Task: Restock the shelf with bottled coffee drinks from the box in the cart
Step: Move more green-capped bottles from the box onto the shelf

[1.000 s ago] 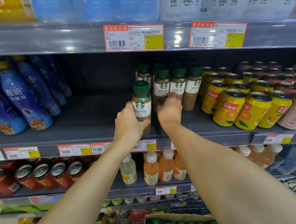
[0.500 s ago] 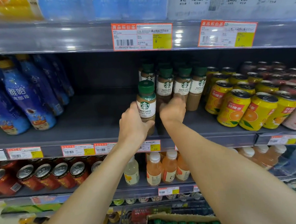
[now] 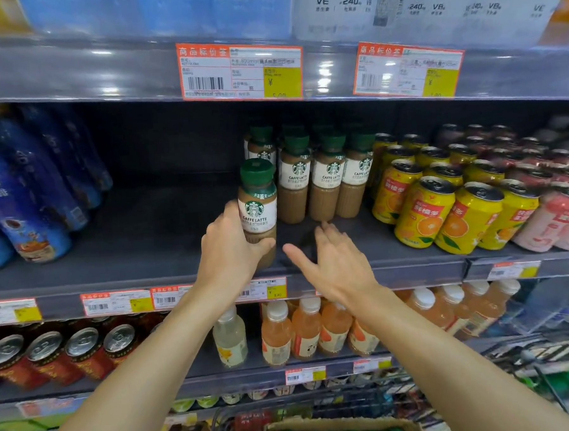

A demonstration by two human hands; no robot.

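Observation:
My left hand (image 3: pixel 227 251) grips a coffee bottle (image 3: pixel 258 206) with a green cap and white label, upright at the front of the dark middle shelf (image 3: pixel 145 235). Behind and to its right stands a cluster of the same coffee bottles (image 3: pixel 324 177), several deep. My right hand (image 3: pixel 331 262) hovers empty with fingers spread, just in front of that cluster and apart from it. At the bottom edge, the cardboard box (image 3: pixel 340 426) in the wire cart (image 3: pixel 234 422) shows green caps of more bottles.
Blue bottles (image 3: pixel 28 202) lie at the shelf's left, with a bare stretch between them and the coffee. Yellow orange-drink cans (image 3: pixel 440 200) and pink cans (image 3: pixel 560 220) crowd the right. Price tags (image 3: pixel 241 72) hang above. Juice bottles (image 3: pixel 302 333) and red cans (image 3: pixel 53 356) fill the lower shelf.
My right hand let go of the bottle it was setting among the row and drew back toward me, fingers opening. My left hand still holds its bottle in about the same place.

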